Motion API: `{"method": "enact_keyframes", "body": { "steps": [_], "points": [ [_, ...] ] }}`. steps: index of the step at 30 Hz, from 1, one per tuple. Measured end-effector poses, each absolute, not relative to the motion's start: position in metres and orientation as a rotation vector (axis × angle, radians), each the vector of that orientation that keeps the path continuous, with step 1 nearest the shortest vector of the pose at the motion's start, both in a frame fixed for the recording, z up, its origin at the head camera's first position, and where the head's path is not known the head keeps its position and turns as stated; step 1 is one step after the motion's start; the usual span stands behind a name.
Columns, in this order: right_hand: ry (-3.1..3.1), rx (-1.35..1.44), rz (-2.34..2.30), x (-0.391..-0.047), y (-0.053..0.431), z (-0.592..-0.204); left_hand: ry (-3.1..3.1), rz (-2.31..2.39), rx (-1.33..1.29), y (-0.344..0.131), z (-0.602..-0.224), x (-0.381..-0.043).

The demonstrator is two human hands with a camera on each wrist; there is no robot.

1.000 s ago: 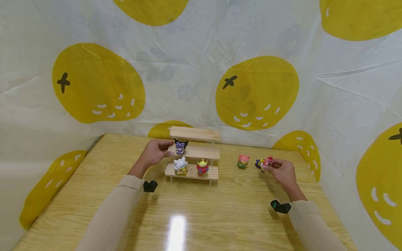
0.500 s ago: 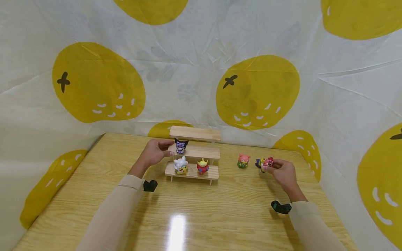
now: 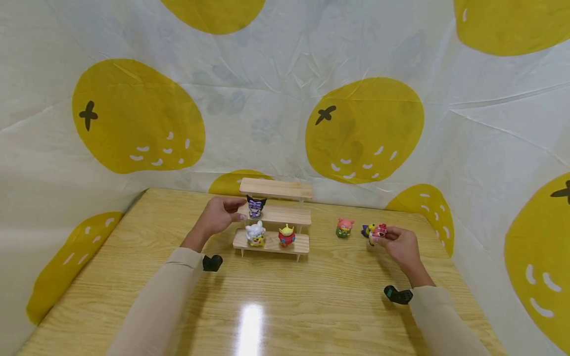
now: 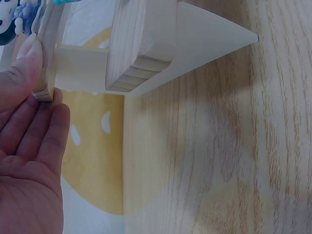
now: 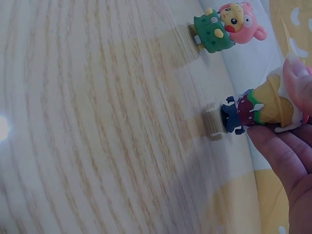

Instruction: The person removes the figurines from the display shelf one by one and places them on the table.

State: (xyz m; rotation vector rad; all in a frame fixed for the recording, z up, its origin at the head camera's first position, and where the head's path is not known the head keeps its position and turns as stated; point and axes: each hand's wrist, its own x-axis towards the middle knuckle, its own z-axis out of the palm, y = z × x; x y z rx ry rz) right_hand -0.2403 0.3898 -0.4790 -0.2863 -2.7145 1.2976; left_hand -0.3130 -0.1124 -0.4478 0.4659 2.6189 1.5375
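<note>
My left hand (image 3: 216, 216) is at the left end of the middle board of a three-tier wooden display shelf (image 3: 289, 214). Thumb on top and fingers underneath, it pinches that board end in the left wrist view. A black-eared purple figurine (image 3: 255, 208) stands on the board right beside the fingertips. My right hand (image 3: 402, 247) grips a pink-headed figurine (image 3: 380, 231) with an ice-cream-cone body (image 5: 274, 105). Partly hidden behind it is a yellow and dark-blue figurine (image 3: 366, 230). To its left stands a pink-hooded figurine in green (image 3: 344, 228), on the table.
The lowest board carries a white-hooded figurine (image 3: 255, 233) and a green alien figurine in red (image 3: 287, 236). The top board (image 3: 276, 188) is bare. A fruit-print cloth (image 3: 267, 118) hangs behind the wooden table (image 3: 285, 301). Black devices (image 3: 212, 263) sit at both wrists.
</note>
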Motion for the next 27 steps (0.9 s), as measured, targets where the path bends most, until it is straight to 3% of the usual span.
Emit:
{"method": "enact_keyframes", "body": {
  "steps": [27],
  "points": [
    [-2.735, -0.275, 1.301, -0.2417, 0.3925, -0.4872, 2.613, 1.528, 0.452, -0.1120, -0.4465, -0.3123]
  ]
}}
